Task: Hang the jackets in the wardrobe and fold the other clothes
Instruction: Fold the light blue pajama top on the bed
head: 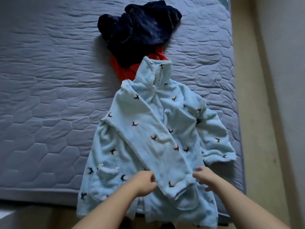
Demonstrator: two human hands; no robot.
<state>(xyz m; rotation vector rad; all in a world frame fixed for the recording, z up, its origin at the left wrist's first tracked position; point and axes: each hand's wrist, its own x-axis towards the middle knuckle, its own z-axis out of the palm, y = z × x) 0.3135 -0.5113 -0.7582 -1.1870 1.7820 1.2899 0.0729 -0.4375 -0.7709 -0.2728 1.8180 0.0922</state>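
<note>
A light blue fleece top (148,129) with small dark bird prints lies spread front-up on the bed, collar away from me and hem hanging over the near edge. Its left sleeve (148,142) is folded diagonally across the chest. My left hand (143,181) pinches the left edge of that sleeve near the cuff. My right hand (203,178) holds the sleeve's right edge, fingers curled on the fleece. Beyond the collar lie a crumpled dark navy garment (140,30) and a red garment (125,70) partly under it.
The grey quilted mattress (49,96) fills the left and far side. Its right edge (237,113) meets a beige floor strip and a wall. The near edge of the bed runs below the top's pocket (107,182).
</note>
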